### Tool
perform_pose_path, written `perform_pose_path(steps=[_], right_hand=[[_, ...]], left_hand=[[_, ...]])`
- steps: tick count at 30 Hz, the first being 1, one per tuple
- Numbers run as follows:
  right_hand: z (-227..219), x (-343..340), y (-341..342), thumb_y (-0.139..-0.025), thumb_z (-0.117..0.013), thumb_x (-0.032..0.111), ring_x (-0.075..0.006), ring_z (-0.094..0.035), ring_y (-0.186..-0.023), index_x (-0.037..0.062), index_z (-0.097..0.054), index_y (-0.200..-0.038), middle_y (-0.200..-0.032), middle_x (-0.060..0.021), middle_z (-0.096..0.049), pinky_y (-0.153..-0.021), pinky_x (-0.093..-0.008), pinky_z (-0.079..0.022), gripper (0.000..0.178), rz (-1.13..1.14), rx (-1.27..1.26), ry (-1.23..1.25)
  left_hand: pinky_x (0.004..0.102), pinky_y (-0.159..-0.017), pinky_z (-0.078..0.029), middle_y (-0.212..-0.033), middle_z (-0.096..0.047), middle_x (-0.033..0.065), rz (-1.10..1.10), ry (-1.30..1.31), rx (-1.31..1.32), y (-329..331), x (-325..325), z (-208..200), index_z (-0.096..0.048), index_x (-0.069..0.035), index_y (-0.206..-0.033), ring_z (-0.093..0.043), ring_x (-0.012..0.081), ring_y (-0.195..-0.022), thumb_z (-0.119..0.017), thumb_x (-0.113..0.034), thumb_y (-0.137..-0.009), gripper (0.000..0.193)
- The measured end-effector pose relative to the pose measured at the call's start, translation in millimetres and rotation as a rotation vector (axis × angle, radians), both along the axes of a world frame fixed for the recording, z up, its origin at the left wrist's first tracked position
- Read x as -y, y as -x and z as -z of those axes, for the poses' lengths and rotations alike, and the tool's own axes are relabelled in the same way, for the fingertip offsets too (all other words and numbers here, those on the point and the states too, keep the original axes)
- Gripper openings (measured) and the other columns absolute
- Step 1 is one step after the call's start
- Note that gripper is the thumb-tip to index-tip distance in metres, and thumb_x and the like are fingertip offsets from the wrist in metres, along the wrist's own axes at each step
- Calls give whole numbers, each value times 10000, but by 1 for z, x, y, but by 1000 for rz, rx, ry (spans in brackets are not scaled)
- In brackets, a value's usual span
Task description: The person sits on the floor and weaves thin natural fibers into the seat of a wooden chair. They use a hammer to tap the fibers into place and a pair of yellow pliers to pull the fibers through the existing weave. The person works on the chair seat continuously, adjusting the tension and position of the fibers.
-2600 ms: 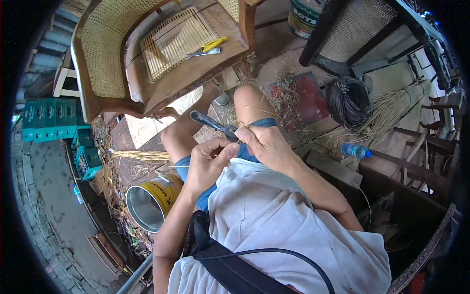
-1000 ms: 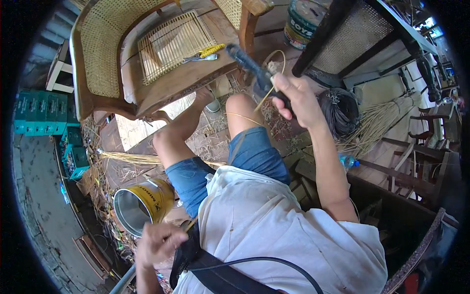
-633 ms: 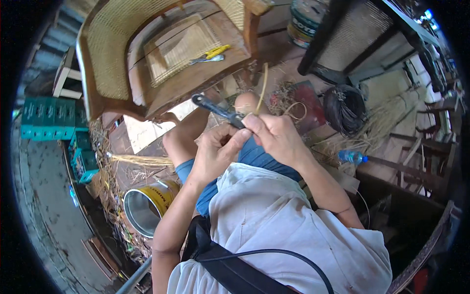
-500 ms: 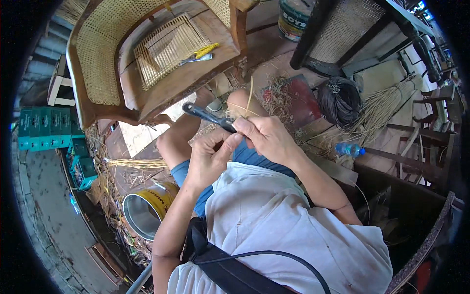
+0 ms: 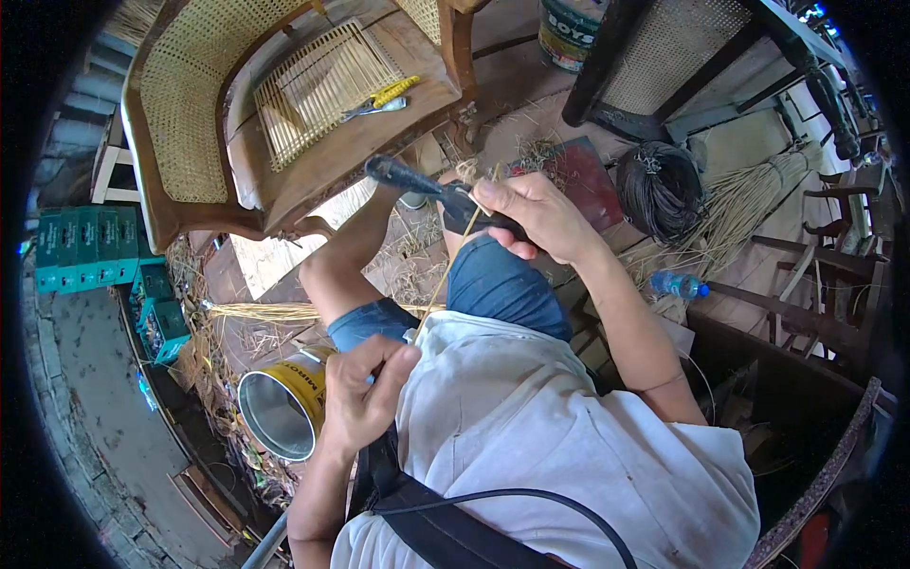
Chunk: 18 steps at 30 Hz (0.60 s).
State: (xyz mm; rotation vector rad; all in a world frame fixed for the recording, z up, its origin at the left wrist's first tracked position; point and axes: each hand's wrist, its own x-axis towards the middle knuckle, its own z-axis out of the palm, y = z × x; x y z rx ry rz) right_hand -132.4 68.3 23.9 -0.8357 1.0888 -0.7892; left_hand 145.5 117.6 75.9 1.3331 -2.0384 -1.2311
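Note:
My right hand [image 5: 540,216] is closed above my knee. It grips a dark tool [image 5: 406,178] with a rounded handle end pointing left; its blade or jaws are mostly hidden by the fingers, so I cannot tell its exact kind. A thin tan cane strip [image 5: 444,278] passes under the right thumb at the tool. The strip slants down and left to my left hand [image 5: 370,391], where thumb and bent fingers pinch it in front of my shirt. Small pale curls [image 5: 467,169] stick up beside the tool and right thumb.
Ahead stands a wooden chair [image 5: 355,133] with woven cane, carrying a partly woven panel and a yellow-handled tool [image 5: 393,92]. A yellow bucket [image 5: 316,389] lies to the left. At right are a black coil [image 5: 661,194], cane bundles [image 5: 749,194] and a plastic bottle [image 5: 675,284].
My left hand has moved down and left, away from the right hand, and the strip now stretches between them. The right hand and tool have shifted slightly up and right.

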Motion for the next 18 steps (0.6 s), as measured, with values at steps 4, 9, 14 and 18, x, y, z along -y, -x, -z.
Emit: perform_pose_path(steps=[4,9,14,18], right_hand=[[-24,13,4,-979,-538,412,-51,-466,-450,50,-664,-841,-609,21,-555,-411,-212,-357,407,-186,29,-61],[12,13,-13,-978,-536,419,-65,-452,-419,59,-638,-762,-575,12,-544,-391,-223,-332,432,8,29,-70],[28,21,17,-972,-538,434,-94,-459,-413,48,-602,-756,-587,-21,-554,-382,-240,-327,447,178,10,-78],[-7,42,53,-975,-547,338,-103,-483,-448,40,-600,-770,-581,-28,-544,-391,-258,-348,366,406,-198,-25]], left_hand=[[258,-522,-427,-605,-589,52,-106,-84,-39,-14,-16,-9,-647,5,-794,-505,82,-546,-661,-153,-914,199],[259,-506,-404,-584,-573,41,-162,-133,-7,-20,-23,-13,-647,0,-772,-489,78,-538,-669,-165,-907,215],[260,-488,-387,-558,-550,30,-129,-167,10,-39,-46,-28,-644,-4,-734,-477,78,-517,-665,-156,-901,227],[275,-466,-389,-558,-581,50,-54,-97,-34,-64,-56,-31,-652,-4,-730,-531,124,-492,-699,-183,-867,230]])
